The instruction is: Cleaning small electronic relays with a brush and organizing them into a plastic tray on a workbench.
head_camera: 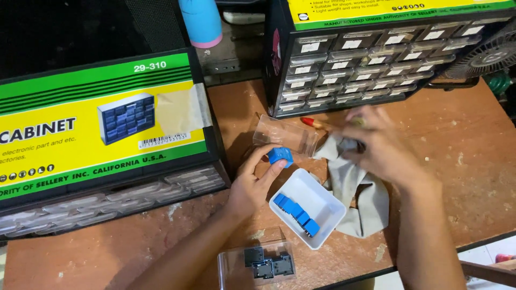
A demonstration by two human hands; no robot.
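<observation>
My left hand (255,180) pinches a small blue box-shaped part (280,156) between thumb and fingers, just above a white tray (317,196). Inside that tray lies a row of several matching blue parts (296,212). My right hand (379,145) is blurred and presses on a grey-beige cloth (360,201) lying to the right of the tray. An empty clear plastic drawer (285,134) rests behind the blue part. Another clear drawer (258,264) at the near edge holds dark grey parts.
A parts cabinet with a green and yellow label (102,129) stands at the left, a second drawer cabinet (365,59) at the back right. A red-handled tool (314,123) lies by it. A fan (486,56) and a blue cup (201,21) sit behind. The wooden table's edge (484,241) is near right.
</observation>
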